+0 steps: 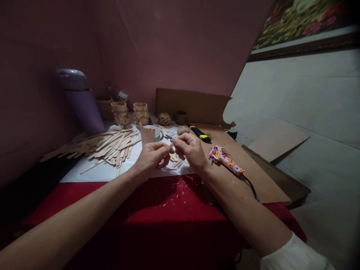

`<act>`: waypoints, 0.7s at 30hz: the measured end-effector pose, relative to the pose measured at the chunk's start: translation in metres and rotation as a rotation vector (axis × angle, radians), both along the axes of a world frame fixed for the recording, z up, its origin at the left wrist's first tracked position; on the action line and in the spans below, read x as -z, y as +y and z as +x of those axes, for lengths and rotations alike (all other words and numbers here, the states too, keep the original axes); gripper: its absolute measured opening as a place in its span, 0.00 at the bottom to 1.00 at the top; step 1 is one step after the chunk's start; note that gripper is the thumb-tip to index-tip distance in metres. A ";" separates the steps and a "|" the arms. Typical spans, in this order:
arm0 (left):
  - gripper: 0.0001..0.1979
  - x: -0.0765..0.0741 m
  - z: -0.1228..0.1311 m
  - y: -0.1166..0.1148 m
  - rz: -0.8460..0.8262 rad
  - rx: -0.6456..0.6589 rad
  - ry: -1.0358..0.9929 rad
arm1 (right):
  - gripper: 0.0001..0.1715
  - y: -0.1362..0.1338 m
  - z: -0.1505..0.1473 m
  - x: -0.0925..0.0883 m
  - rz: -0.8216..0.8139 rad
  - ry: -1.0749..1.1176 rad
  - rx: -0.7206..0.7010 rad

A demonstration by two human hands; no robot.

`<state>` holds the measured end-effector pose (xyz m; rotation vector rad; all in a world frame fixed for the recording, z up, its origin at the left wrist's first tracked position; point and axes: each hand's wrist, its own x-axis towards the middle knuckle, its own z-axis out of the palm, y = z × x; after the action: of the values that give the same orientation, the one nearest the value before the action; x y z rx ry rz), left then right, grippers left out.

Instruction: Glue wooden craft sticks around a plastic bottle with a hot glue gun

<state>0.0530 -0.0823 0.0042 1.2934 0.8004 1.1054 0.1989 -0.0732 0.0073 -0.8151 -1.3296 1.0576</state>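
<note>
My left hand (pixel 156 155) and my right hand (pixel 189 148) meet above the front of the white paper, fingertips pinched together. Between them is a short piece of wooden craft stick (pixel 171 146), mostly covered by the fingers. Just behind my left hand stands a partly built cup of upright craft sticks (pixel 147 135), beside a white tub (pixel 157 132). Loose craft sticks (pixel 112 146) lie in a big heap to the left. Right of my right hand rests a flower-patterned glue gun (pixel 226 159) with a black cord.
Two finished stick cups, one at the left (pixel 120 113) and one nearer the middle (pixel 141 113), stand at the back. A twine ball (pixel 164 119), a black-and-yellow utility knife (pixel 200 134) and a purple vase-like container (pixel 84 107) are around. Wood chips dot the red cloth (pixel 157 202); cardboard (pixel 253 180) lies right.
</note>
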 end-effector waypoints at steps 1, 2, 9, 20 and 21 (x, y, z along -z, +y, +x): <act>0.11 -0.001 0.000 0.000 0.002 0.008 -0.001 | 0.16 0.001 0.000 0.001 -0.011 0.006 0.005; 0.08 -0.001 0.001 -0.001 0.000 0.018 -0.001 | 0.16 0.003 0.001 0.001 -0.020 0.012 0.019; 0.06 0.002 0.005 -0.001 -0.131 0.027 0.152 | 0.14 0.017 0.014 0.002 0.035 0.052 0.376; 0.07 0.001 0.002 -0.002 0.346 -0.257 0.359 | 0.14 0.008 0.013 -0.002 0.173 -0.001 0.393; 0.06 -0.001 0.002 -0.003 0.339 -0.223 0.331 | 0.14 0.005 0.010 -0.002 0.158 -0.008 0.325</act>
<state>0.0551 -0.0854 0.0047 1.7338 1.0542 1.2590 0.2087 -0.0681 0.0092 -0.8811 -1.2203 0.6859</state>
